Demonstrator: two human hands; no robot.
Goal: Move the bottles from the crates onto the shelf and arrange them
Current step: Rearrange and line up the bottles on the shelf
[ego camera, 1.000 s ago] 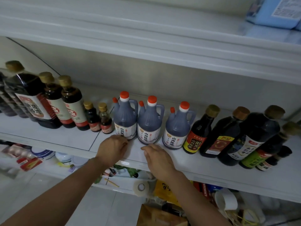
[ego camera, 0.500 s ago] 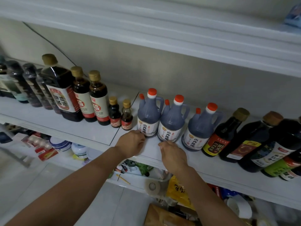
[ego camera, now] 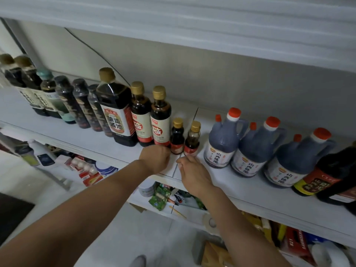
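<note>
A: Step in hand?

B: Arranging, by appearance. At centre frame the left hand [ego camera: 155, 158], loosely curled, and the right hand [ego camera: 193, 173], open with fingers extended, sit on the shelf [ego camera: 250, 187] edge, gripping nothing, just before two small gold-capped bottles [ego camera: 177, 136].

A: Next move?

B: Probably nudging that pair into line.

A: Orientation?

B: Long axes vertical, caps up. Behind right, three orange-capped vinegar jugs [ego camera: 224, 140] stand likewise.
</note>
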